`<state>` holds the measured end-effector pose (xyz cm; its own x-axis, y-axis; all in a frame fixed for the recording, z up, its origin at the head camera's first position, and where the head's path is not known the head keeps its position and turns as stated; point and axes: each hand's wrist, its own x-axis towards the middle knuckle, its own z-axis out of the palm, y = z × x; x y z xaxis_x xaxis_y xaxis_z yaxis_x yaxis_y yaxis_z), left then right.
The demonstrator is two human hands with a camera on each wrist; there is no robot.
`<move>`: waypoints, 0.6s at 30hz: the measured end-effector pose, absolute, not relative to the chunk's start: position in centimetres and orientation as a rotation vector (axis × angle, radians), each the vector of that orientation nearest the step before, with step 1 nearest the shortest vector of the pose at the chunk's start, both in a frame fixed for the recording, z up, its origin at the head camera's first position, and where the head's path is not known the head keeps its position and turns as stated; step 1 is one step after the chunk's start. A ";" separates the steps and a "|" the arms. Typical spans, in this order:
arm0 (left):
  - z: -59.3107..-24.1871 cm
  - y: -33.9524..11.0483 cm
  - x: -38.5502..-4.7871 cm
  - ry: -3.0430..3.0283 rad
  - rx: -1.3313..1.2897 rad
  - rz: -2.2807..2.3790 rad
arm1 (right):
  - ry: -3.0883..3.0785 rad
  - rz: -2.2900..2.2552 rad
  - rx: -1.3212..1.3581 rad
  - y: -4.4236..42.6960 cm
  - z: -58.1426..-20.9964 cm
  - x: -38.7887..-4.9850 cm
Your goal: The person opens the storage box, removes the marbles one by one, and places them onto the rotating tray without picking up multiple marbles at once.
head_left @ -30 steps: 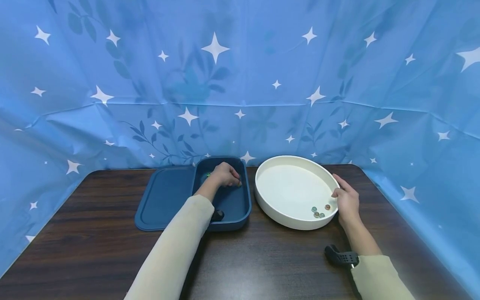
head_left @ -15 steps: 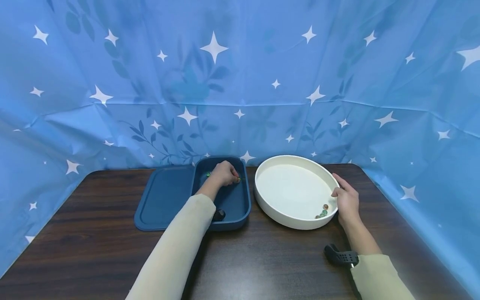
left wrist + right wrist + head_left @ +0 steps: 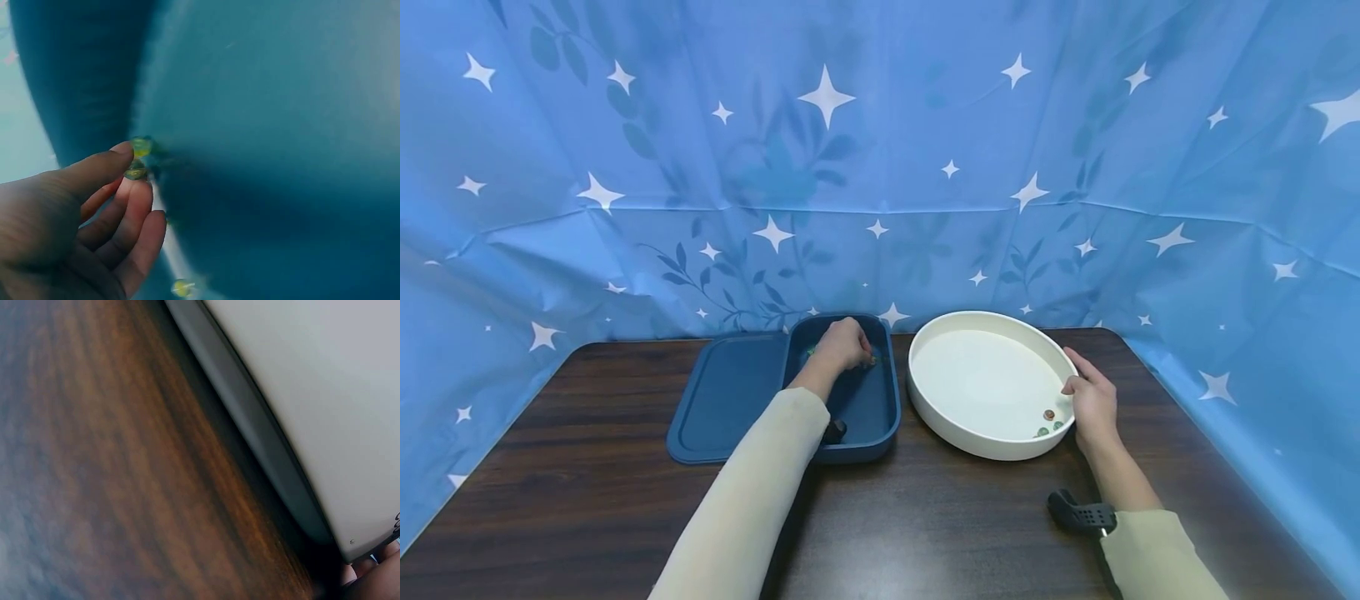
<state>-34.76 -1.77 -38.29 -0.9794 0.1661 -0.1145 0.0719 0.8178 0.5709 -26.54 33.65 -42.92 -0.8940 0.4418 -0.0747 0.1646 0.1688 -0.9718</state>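
Note:
My left hand (image 3: pixel 842 343) reaches into a deep blue box (image 3: pixel 889 400). In the left wrist view, its thumb and fingertips pinch a small yellow-green glass marble (image 3: pixel 135 170). A second marble (image 3: pixel 142 147) shows right beside the thumb tip; whether it is held too, I cannot tell. Another yellowish marble (image 3: pixel 182 287) lies lower down along the box's inner edge. My right hand (image 3: pixel 1093 400) grips the right rim of a round white tray (image 3: pixel 958 429), thumb over the edge. Near that hand, a brown marble (image 3: pixel 1048 414) and green marbles (image 3: pixel 1042 432) lie in the tray.
A flat blue lid (image 3: pixel 726 400) lies left of the box on the dark wooden table (image 3: pixel 940 525). Small green things (image 3: pixel 810 351) sit in the box's far left corner. A blue star-patterned cloth (image 3: pixel 880 150) hangs behind the table's back edge.
Inside the white tray the marbles have rolled, some of them toward the right rim. My left hand has shifted slightly within the box. My right hand keeps its hold on the rim.

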 end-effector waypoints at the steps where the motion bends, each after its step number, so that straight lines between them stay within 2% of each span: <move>1: -38.0 -1.9 -34.8 2.854 0.195 0.873 | -2.217 1.799 -0.589 33.7 -42.9 -26.6; 9: -34.1 -1.3 -34.2 2.930 0.290 1.020 | -2.229 1.794 -0.593 33.7 -42.8 -26.5; 18: -31.4 4.1 -31.5 2.856 0.508 1.036 | -2.241 1.778 -0.616 33.6 -43.0 -26.6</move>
<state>-31.52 4.15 -31.39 -0.9438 0.3260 0.0540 0.2848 0.7195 0.6334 -26.55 33.62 -42.98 -0.8893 0.4486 -0.0895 0.1892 0.1825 -0.9648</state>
